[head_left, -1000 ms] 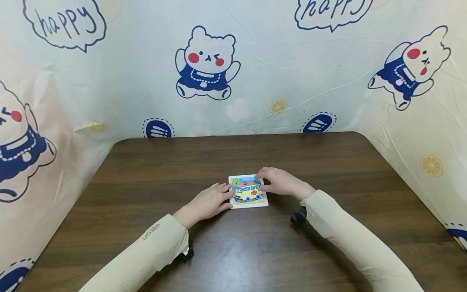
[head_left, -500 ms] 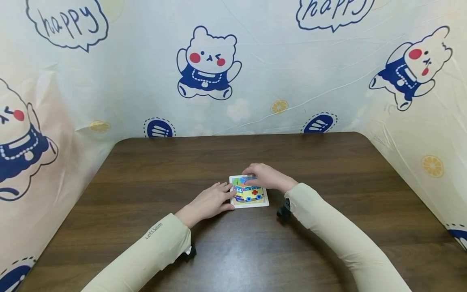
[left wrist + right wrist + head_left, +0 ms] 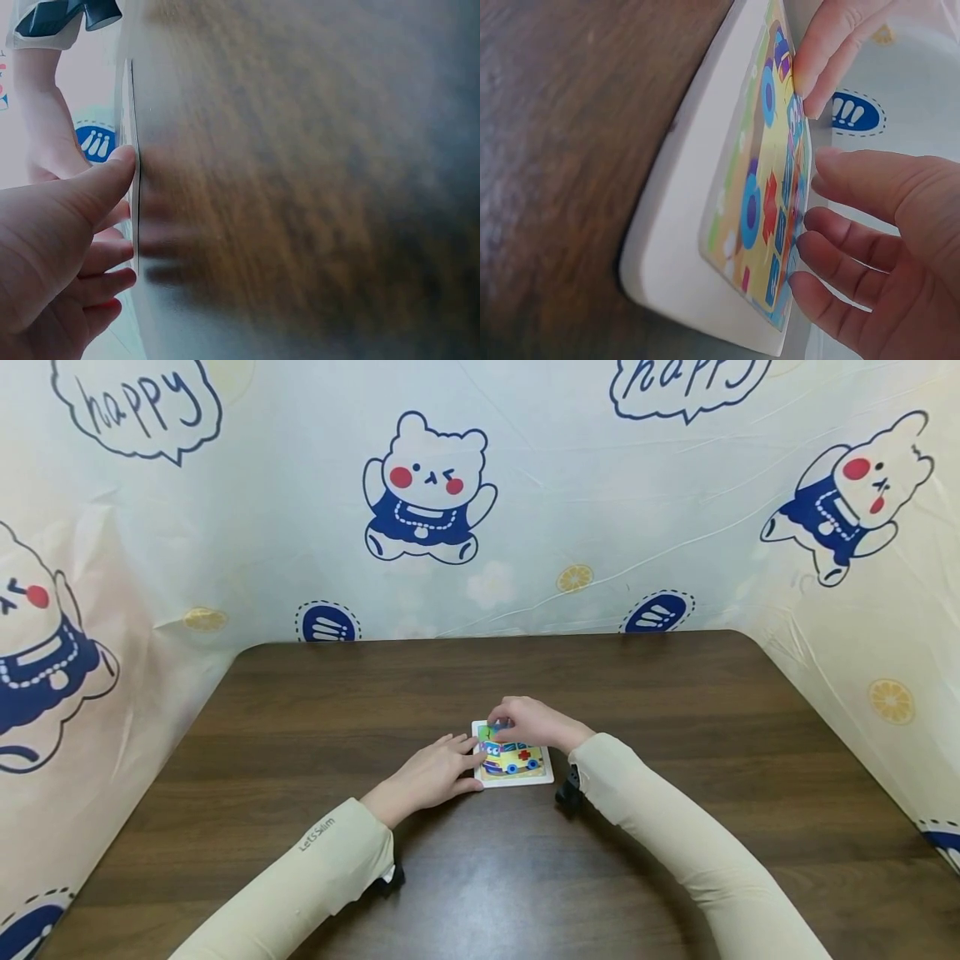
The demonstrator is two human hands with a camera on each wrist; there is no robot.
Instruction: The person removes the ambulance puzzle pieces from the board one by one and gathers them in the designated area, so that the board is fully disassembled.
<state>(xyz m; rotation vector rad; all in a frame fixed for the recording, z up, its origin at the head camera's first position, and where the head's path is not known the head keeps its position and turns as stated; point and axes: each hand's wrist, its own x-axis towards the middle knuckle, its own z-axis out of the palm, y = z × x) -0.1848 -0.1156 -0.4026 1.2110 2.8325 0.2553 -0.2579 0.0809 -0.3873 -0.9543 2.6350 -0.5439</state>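
A small square picture board (image 3: 528, 767) with a white border and a cartoon yellow ambulance lies flat on the table. My left hand (image 3: 429, 774) rests at its left side, fingers spread over the border and the thumb near the lower left corner. In the left wrist view that thumb meets the board's thin edge (image 3: 136, 191). Over the upper part of the picture is my right hand (image 3: 534, 725), its bent fingers and thumb covering the top. The right wrist view has its fingertips right at the ambulance picture (image 3: 770, 206), with nothing visible between them and the thumb.
The brown wooden table (image 3: 337, 693) extends around the board on all sides. A light cloth backdrop (image 3: 540, 510) printed with cartoon bears hangs behind and beside it. Dark devices are strapped at both wrists, under the cuffs.
My right hand has moved left from the board's right edge across its upper part, toward the left hand. The left hand and the board stay nearly in place.
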